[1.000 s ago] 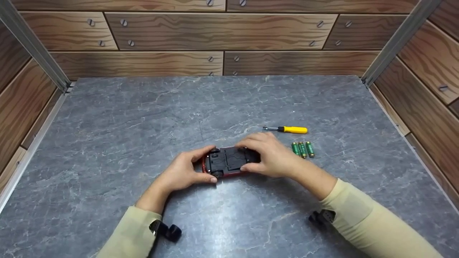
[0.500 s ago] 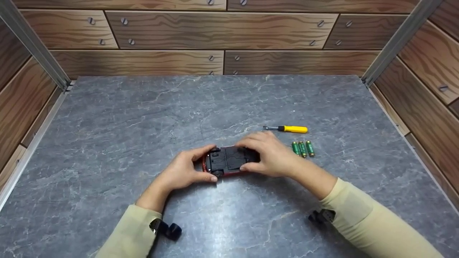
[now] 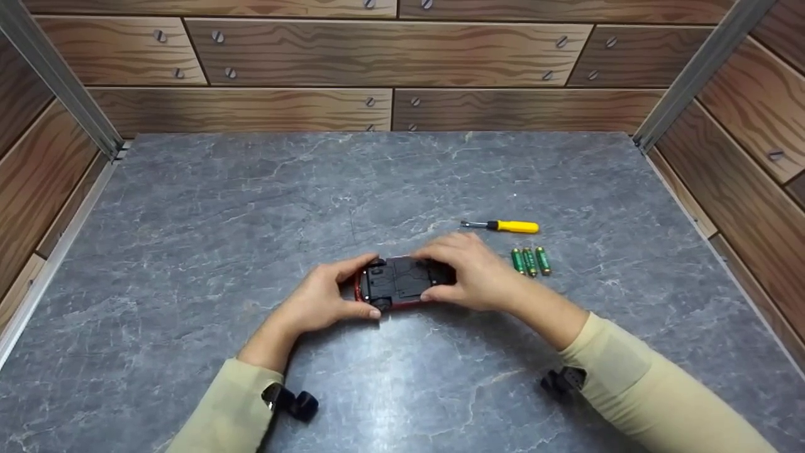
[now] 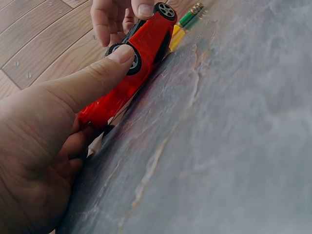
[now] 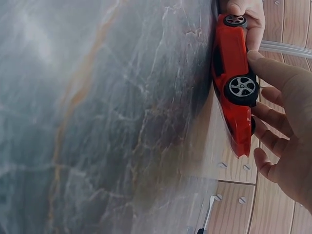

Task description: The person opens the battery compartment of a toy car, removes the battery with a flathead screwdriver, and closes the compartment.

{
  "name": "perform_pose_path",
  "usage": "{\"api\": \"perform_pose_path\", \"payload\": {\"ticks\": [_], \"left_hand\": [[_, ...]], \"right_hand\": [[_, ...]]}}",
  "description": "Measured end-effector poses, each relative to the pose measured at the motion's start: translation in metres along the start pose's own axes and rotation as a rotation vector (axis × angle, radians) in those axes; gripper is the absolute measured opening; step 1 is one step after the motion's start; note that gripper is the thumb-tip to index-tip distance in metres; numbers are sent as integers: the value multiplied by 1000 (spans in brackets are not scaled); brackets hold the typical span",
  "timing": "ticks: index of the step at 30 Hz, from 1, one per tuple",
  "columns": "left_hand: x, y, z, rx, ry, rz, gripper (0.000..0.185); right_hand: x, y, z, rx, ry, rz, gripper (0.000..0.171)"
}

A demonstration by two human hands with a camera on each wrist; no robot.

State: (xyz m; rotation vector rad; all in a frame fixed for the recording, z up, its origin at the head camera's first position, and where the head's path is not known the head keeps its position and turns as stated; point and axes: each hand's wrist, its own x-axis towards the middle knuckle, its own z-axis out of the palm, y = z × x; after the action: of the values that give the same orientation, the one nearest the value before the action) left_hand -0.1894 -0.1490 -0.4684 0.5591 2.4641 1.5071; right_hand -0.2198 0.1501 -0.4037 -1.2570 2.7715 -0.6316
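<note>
A red toy car [image 3: 397,283] lies upside down on the table, its black underside and wheels facing up. My left hand [image 3: 314,302] holds the left end, thumb along the near side and fingers at the far side. At the other end my right hand [image 3: 475,274] spans the car, thumb on the near edge of the underside and fingers at the far edge, covering that end in the head view. The left wrist view shows the left thumb over a wheel of the car [image 4: 112,100]. In the right wrist view the car's red side [image 5: 231,53] is plain.
A screwdriver [image 3: 517,226] with a yellow handle lies beyond the right hand, its shaft pointing left. Three green batteries [image 3: 530,261] lie side by side right of that hand. Wood-patterned walls [image 3: 390,53] border the grey marbled table [image 3: 264,189].
</note>
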Motion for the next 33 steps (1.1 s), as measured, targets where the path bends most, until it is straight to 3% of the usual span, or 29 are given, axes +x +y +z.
{"api": "perform_pose_path", "payload": {"ticks": [7,16,33], "left_hand": [[0,1,0,-12,0,2,100],[0,1,0,-4,3,8,100],[-1,1,-1,-3,4,17,99]], "right_hand": [[-6,7,2,64,34,11,59],[-13,20,7,204,80,55,41],[-12,18,13,214,87,147,41]]}}
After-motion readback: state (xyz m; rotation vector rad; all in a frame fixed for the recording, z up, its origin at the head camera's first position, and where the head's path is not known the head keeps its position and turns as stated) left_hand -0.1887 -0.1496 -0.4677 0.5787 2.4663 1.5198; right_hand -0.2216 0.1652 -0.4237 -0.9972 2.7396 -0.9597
